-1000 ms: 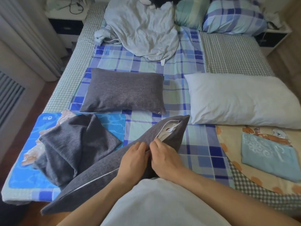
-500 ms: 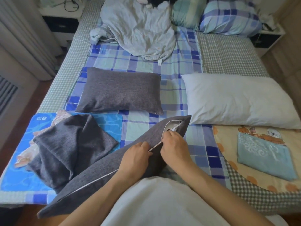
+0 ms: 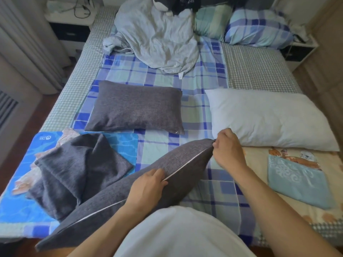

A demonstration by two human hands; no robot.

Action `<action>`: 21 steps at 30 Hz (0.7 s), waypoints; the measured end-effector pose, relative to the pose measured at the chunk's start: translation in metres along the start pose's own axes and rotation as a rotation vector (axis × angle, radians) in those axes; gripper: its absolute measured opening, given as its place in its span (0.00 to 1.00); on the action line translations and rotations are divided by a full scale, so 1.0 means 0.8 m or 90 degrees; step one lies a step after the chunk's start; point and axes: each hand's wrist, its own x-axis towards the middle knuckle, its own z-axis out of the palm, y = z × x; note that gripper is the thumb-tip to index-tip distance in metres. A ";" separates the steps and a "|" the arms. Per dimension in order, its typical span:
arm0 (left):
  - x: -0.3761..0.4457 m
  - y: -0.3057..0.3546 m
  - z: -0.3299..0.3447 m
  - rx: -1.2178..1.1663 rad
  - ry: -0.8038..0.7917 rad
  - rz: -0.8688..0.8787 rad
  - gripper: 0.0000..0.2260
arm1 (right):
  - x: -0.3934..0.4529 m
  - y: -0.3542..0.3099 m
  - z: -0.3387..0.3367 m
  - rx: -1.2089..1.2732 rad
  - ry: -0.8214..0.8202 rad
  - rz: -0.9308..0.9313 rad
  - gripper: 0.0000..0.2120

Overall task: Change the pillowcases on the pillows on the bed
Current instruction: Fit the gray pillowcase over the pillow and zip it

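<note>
**Both hands on the zipped edge of a grey pillow**

The person stands at the foot of the bed (image 3: pixel 256 71) with a long grey pillow (image 3: pixel 115 197) propped on edge against their body, its far corner pointing up the bed. The right hand (image 3: pixel 227 148) reaches forward, arm nearly straight, fingers curled and pinching the pillow's far tip where the pale zip line ends. The left hand (image 3: pixel 146 184) sits lower along the same seam, wrist bent, thumb and fingers pinching the fabric at the zip. The zip line looks closed along the length that shows.

A second grey pillow (image 3: pixel 135 108) lies flat on the plaid sheet (image 3: pixel 194 75), left of centre. A bare white pillow (image 3: pixel 267 117) lies to the right, apart from it. A crumpled grey pillowcase (image 3: pixel 74 167) rests on a blue mat (image 3: pixel 16 206) at the near left corner; the mat bears a small white logo (image 3: pixel 44 138) with characters too small to read. A folded pale-blue towel (image 3: pixel 297 180) lies on a cartoon-printed cloth (image 3: pixel 259 201) at the near right. A rumpled light quilt (image 3: pixel 157 38) is heaped near the head of the bed, beside two plaid pillows (image 3: pixel 258 28).
</note>
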 end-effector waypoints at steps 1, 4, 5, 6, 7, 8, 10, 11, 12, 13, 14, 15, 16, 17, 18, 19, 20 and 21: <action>0.000 0.000 0.001 0.009 0.014 0.021 0.04 | 0.007 0.009 -0.001 0.005 -0.021 0.046 0.09; -0.010 -0.015 0.009 0.068 -0.016 0.007 0.12 | 0.007 0.012 0.003 -0.180 -0.028 0.061 0.14; -0.019 -0.028 0.011 0.088 -0.037 -0.032 0.19 | 0.005 0.005 0.012 -0.230 -0.017 -0.020 0.19; -0.030 -0.044 0.013 0.106 -0.038 -0.061 0.24 | 0.002 -0.004 0.022 -0.228 -0.040 -0.144 0.27; -0.043 -0.061 0.013 0.132 -0.019 -0.073 0.27 | -0.004 -0.014 0.035 -0.192 -0.117 -0.269 0.35; -0.058 -0.079 0.012 0.160 0.006 -0.082 0.29 | -0.009 -0.026 0.048 -0.177 -0.220 -0.356 0.42; -0.085 -0.104 0.012 0.214 0.047 -0.105 0.30 | -0.013 -0.034 0.072 -0.219 -0.332 -0.379 0.45; -0.095 -0.112 0.010 0.231 0.053 -0.111 0.28 | -0.013 -0.034 0.080 -0.239 -0.315 -0.363 0.42; -0.100 -0.117 0.006 0.247 0.051 -0.106 0.24 | -0.012 -0.033 0.086 -0.252 -0.286 -0.364 0.35; -0.100 -0.124 0.003 0.265 0.051 -0.079 0.16 | -0.011 -0.035 0.088 -0.259 -0.270 -0.389 0.26; -0.096 -0.130 -0.004 0.280 0.053 -0.043 0.08 | -0.009 -0.037 0.088 -0.257 -0.264 -0.423 0.16; -0.085 -0.135 -0.016 0.279 0.058 -0.016 0.03 | -0.005 -0.040 0.082 -0.241 -0.256 -0.439 0.10; -0.066 -0.136 -0.039 0.263 0.067 -0.012 0.04 | 0.005 -0.042 0.071 -0.221 -0.227 -0.435 0.08; -0.042 -0.133 -0.069 0.248 0.100 -0.020 0.06 | 0.021 -0.047 0.053 -0.211 -0.182 -0.420 0.07; -0.018 -0.128 -0.105 0.247 0.151 -0.024 0.07 | 0.038 -0.055 0.028 -0.193 -0.120 -0.406 0.07; 0.006 -0.120 -0.144 0.251 0.207 -0.015 0.07 | 0.058 -0.064 -0.001 -0.165 -0.050 -0.395 0.06; 0.029 -0.109 -0.187 0.258 0.270 0.004 0.06 | 0.077 -0.074 -0.033 -0.137 0.039 -0.388 0.06; 0.052 -0.097 -0.229 0.263 0.333 0.030 0.06 | 0.094 -0.084 -0.066 -0.103 0.144 -0.387 0.06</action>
